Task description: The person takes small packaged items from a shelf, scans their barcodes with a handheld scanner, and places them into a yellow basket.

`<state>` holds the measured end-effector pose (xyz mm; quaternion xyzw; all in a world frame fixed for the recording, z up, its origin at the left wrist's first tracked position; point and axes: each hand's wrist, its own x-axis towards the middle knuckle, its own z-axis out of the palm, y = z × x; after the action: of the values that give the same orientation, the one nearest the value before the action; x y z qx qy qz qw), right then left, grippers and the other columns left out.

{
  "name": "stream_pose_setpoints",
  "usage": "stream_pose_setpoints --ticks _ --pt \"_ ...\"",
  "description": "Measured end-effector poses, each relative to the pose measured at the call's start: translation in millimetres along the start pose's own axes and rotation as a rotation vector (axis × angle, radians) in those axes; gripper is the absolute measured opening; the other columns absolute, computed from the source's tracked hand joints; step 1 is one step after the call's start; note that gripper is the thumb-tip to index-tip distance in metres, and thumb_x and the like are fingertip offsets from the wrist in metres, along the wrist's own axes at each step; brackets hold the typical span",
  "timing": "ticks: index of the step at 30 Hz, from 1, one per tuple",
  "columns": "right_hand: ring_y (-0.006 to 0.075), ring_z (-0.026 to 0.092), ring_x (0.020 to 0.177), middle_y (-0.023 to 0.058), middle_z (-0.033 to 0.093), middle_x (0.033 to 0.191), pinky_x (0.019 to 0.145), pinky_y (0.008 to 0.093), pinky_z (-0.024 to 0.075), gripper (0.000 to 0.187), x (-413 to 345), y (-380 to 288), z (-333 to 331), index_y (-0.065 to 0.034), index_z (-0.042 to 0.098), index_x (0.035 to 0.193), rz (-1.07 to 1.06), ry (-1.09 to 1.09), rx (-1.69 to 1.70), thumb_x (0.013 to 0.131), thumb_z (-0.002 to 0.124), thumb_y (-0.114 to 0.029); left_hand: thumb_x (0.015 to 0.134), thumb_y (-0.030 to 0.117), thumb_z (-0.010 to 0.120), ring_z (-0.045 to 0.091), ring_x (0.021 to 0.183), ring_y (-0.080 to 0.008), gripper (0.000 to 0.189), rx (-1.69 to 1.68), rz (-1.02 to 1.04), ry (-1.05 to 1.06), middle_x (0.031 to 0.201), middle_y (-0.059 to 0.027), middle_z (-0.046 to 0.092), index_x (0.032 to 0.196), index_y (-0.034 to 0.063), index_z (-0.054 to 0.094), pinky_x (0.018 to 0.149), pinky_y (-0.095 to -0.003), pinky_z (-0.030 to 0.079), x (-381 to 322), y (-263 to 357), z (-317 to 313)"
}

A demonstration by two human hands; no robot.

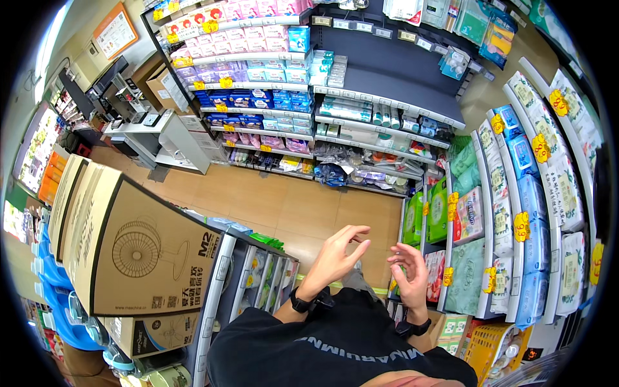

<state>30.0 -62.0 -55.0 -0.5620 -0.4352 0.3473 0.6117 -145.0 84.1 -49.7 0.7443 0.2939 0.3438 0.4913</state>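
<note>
Both hands are raised over the tiled floor point(271, 203) in a shop aisle. My left hand point(341, 254) has its fingers apart and bent inward, with nothing in it. My right hand point(410, 273) is half curled, palm turned towards the left one, and holds nothing; a gap lies between the two. Each wrist carries a black band. The right hand is nearest to the shelves of packaged tissues, where green packs point(436, 210) and a pale green pack point(465, 278) stand. Ahead, a shelf unit holds pink packs point(275, 38) and blue packs point(242, 98).
Cardboard fan boxes point(154, 251) are stacked at the left, atop a shelf. A white counter point(181, 140) stands at the far left. Blue tissue packs point(533, 246) line the right shelves. A yellow plastic basket point(483, 346) is at the lower right. Hanging packets point(498, 36) stick out at the upper right.
</note>
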Motion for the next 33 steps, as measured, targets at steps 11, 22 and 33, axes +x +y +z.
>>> stream_pose_setpoints --ticks 11,22,33 --pt "0.0195 0.068 0.108 0.0157 0.066 0.129 0.097 0.0338 0.0537 0.044 110.0 18.1 -8.3 0.0036 0.056 0.139 -0.056 -0.072 0.044 0.096 0.064 0.002 0.099 0.017 0.071 0.074 0.100 -0.0218 0.032 0.103 0.030 0.048 0.116 -0.0118 0.073 0.127 0.0025 0.068 0.076 -0.0342 0.056 89.7 -22.5 -13.1" --pt "0.0186 0.069 0.107 0.0155 0.067 0.128 0.096 0.0326 0.0543 0.043 239.2 31.7 -43.8 0.0040 0.056 0.139 -0.104 -0.166 0.082 0.096 0.063 0.003 0.099 0.018 0.072 0.073 0.099 -0.0191 0.033 0.184 0.016 0.131 0.119 -0.0104 0.072 0.128 0.0040 0.068 0.071 -0.0315 0.053 208.7 -37.7 -5.7" --pt "0.0171 0.068 0.104 0.0146 0.066 0.127 0.096 0.0320 0.0526 0.041 305.8 67.7 -72.4 0.0037 0.055 0.140 0.063 -0.121 0.124 0.099 0.061 0.000 0.098 0.015 0.072 0.074 0.099 -0.0210 0.033 0.183 -0.082 0.150 0.122 -0.0128 0.072 0.128 0.0021 0.067 0.080 -0.0328 0.055 275.0 -73.5 3.3"
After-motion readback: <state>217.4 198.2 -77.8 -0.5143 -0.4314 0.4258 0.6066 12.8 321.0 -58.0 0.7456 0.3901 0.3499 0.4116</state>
